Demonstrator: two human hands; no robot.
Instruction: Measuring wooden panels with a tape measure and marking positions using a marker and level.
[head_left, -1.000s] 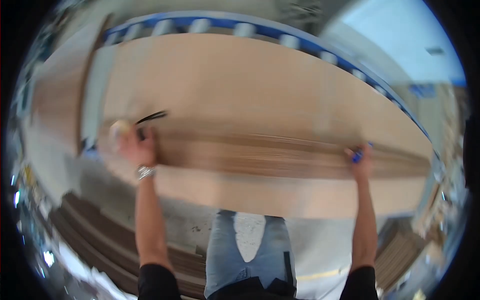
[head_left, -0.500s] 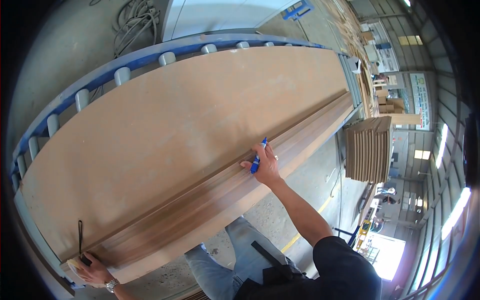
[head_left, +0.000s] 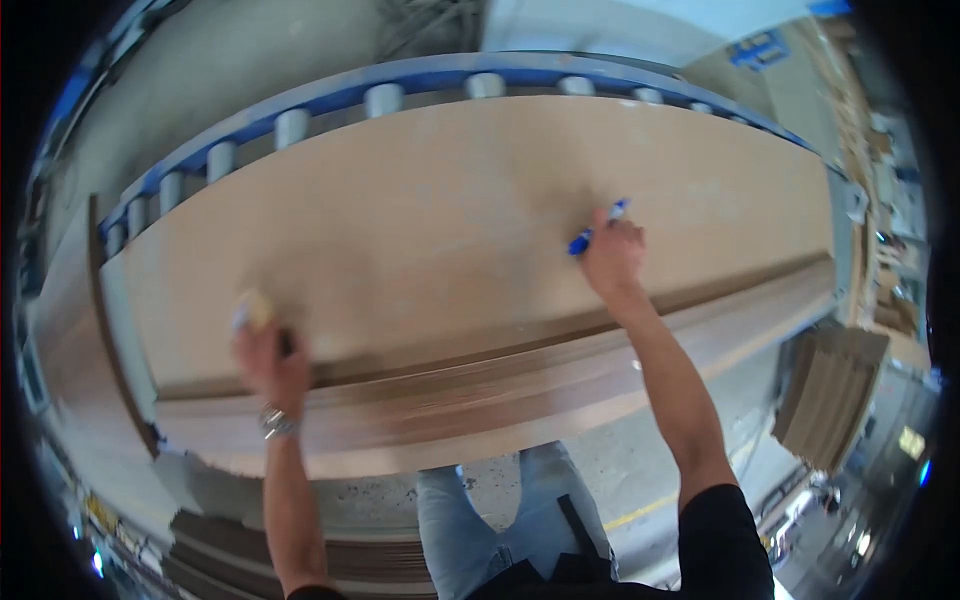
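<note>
My left hand point(head_left: 272, 362) is raised over the near left of a long tan board point(head_left: 430, 230), closed around a small yellowish, white and dark object that looks like a tape measure point(head_left: 256, 308); motion blurs it. Over the board's right half is my right hand point(head_left: 614, 262), its fingers wrapped around a blue and white marker point(head_left: 582, 242). Whether the marker touches the surface I cannot tell. A brown wood-grain strip point(head_left: 450, 395), long and narrow, lies along the near side of the board, below both hands.
A blue-framed roller conveyor point(head_left: 340, 92) carries the board. Another brown panel point(head_left: 72, 335) stands at the left end. Stacked brown boards point(head_left: 832, 395) are at the right, and more long brown pieces point(head_left: 370, 560) lie low at the left. A blue stool point(head_left: 760, 50) stands far right.
The view has swung left. My right hand has lifted off the wood strip and moved farther over the board with the marker. My left hand has left the strip's left end, still holding its object.
</note>
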